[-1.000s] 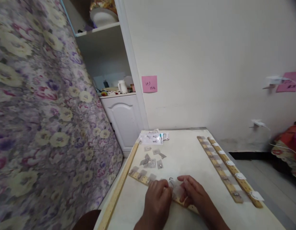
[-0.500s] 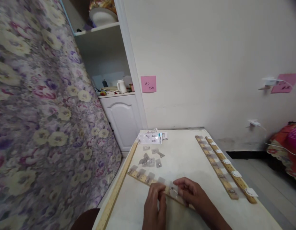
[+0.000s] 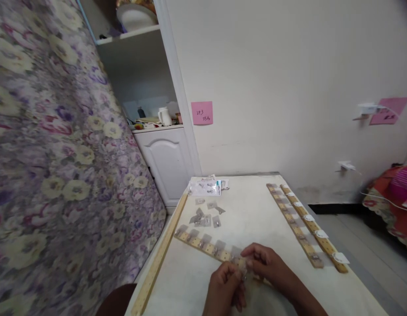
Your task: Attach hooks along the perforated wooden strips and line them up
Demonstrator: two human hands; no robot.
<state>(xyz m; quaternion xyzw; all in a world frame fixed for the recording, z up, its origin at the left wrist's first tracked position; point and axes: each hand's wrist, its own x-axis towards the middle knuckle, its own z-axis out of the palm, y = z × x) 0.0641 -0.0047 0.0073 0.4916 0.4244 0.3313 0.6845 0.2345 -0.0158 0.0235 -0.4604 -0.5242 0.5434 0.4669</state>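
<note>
A wooden strip [image 3: 199,244] with small holes lies slanted in front of me, with clear plastic squares [image 3: 220,246] bearing small metal pieces along it. At its near end, my left hand [image 3: 225,285] is closed, thumb and fingers pinching a clear plastic square [image 3: 242,264]. My right hand [image 3: 267,265] meets it from the right, thumb and forefinger curled onto the same square. The fingers partly hide the square and the strip's end. Loose clear squares with metal pieces [image 3: 206,219] lie in a group beyond the strip.
Two more wooden strips lie on the right: one with clear squares [image 3: 295,226], one with white pieces [image 3: 322,234]. A long bare wooden strip [image 3: 160,256] runs along the table's left edge. Flat packaging [image 3: 205,188] lies at the back, near the wall. A floral curtain [image 3: 58,153] hangs left.
My left hand has moved right and toward me, uncovering more of the strip, and now meets the right hand at the plastic square. The view has shifted slightly.
</note>
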